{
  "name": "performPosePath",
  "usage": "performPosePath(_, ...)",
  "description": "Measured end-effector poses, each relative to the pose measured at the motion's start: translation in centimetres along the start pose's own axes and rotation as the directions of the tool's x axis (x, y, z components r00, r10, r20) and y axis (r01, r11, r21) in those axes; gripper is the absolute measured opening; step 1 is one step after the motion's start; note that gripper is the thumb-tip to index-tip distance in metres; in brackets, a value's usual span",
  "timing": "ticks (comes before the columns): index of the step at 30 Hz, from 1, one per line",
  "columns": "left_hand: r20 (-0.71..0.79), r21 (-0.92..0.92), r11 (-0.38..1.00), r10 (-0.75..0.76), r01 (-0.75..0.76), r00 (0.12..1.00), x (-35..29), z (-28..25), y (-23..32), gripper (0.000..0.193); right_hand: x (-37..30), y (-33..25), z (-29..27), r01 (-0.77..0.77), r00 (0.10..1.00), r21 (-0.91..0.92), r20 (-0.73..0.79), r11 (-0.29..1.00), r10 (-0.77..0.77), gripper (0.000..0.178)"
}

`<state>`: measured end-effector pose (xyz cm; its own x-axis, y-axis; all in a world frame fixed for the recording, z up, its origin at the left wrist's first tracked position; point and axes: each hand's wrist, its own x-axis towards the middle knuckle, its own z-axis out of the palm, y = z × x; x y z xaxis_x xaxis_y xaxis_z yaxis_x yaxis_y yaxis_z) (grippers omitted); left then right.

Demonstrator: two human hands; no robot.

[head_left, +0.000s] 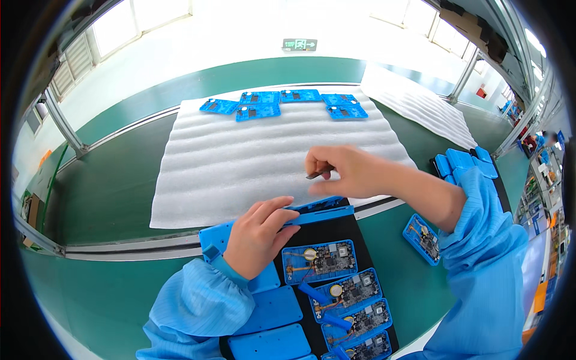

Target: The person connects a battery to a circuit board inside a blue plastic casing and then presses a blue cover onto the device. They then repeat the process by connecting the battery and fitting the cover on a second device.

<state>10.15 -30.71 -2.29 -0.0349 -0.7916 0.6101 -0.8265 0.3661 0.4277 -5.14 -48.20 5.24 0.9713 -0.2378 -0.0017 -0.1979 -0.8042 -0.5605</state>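
My left hand (258,231), with a blue strap at its wrist, has its fingers curled against the end of a blue plastic case (327,214). That case is tilted on its edge at the conveyor's near border, and its inside is mostly hidden. Above it, my right hand (348,171) pinches a small, thin, dark piece (319,173) whose kind I cannot make out. Close to my left hand lies an open blue case with a circuit board and a round cell (319,262). Several similar open cases (347,294) line up below it, some with blue cylinders.
Flat blue covers (270,309) lie beside the open cases on a black mat. White foam sheeting (270,159) covers part of the green conveyor, with several blue cases (258,111) at its far side. One open case (422,239) and stacked blue pieces (461,159) are at the right.
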Motion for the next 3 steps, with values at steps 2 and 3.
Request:
performPosePath(2,0.072,-0.064,0.995,-0.075,0.079,0.995,0.03,-0.45,0.23,0.027,-0.42,1.65,0.78,-0.089,0.992,0.048,0.095,0.995,0.085,0.052)
performPosePath(3,0.108,-0.062,0.994,-0.084,0.091,0.991,-0.02,-0.58,0.17,0.029,-0.5,1.81,0.77,-0.09,0.993,0.052,0.087,0.995,0.085,0.052)
